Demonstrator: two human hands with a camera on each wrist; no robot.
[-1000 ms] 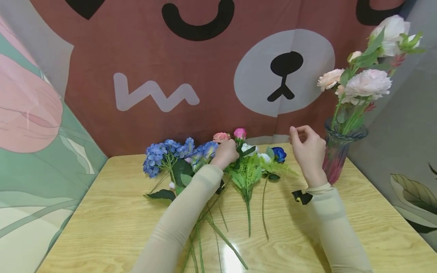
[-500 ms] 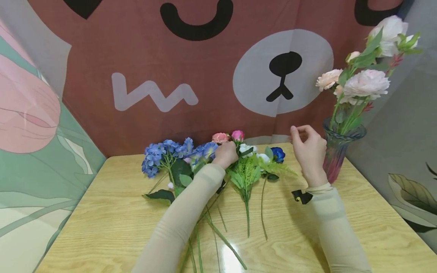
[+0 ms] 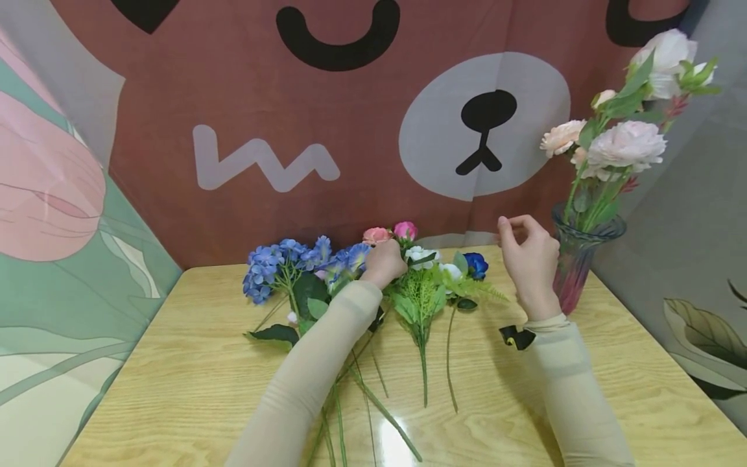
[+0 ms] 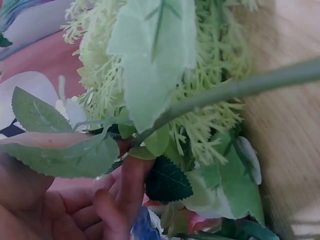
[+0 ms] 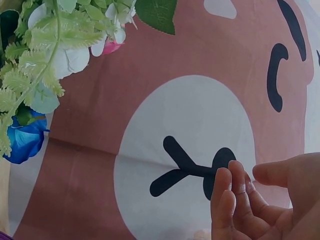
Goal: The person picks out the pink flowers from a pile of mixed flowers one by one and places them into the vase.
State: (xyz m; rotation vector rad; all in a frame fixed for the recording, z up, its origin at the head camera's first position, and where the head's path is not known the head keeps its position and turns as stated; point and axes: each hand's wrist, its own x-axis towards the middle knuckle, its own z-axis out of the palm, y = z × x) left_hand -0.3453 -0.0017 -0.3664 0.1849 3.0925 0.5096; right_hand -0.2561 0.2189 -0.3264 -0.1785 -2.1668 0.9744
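Note:
Among the artificial flowers at the back of the table, my left hand [image 3: 385,264] pinches a leafy green flower stem [image 4: 225,93] between thumb and fingers. Which bloom tops that stem cannot be told. Close around the hand lie a coral bloom [image 3: 377,235], a pink bloom [image 3: 405,230], white flowers [image 3: 423,255] and a green fern-like spray [image 3: 421,292]. Blue hydrangeas [image 3: 265,266] spread to its left. My right hand [image 3: 532,269] is held in the air beside the glass vase [image 3: 588,228], fingers loosely bent and holding nothing.
Pale pink and white flowers [image 3: 627,144] stand in the vase at the table's right. A dark blue rose [image 3: 476,265] lies near the back edge. Long green stems [image 3: 388,415] cross the wooden table [image 3: 187,389] toward the front. A printed cloth [image 3: 350,117] hangs behind.
The pink bloom sits very slightly further left and lower than a second ago. Both hands stay in nearly the same place.

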